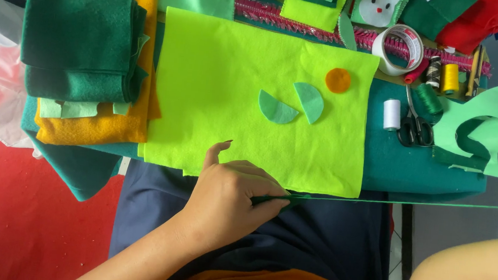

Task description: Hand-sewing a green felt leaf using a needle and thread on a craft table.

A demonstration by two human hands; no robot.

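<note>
Down near the bottom of the view, the left hand (229,198) is closed in a pinch, thumb and fingers pressed together on the near end of a thin dark green felt strip (388,201), while its index finger sticks up loosely over the near edge of the lime green felt sheet (223,90). That strip runs to the right as a narrow line, just past the near edge of the table (415,166), tapering until it is hard to follow. How much of the strip lies inside the fist is hidden. On the lime sheet lie two teal half-circles (291,104) and an orange felt disc (337,80). Of the right arm only a bare stretch shows at the lower right corner; its hand is cut off by the frame.
</note>
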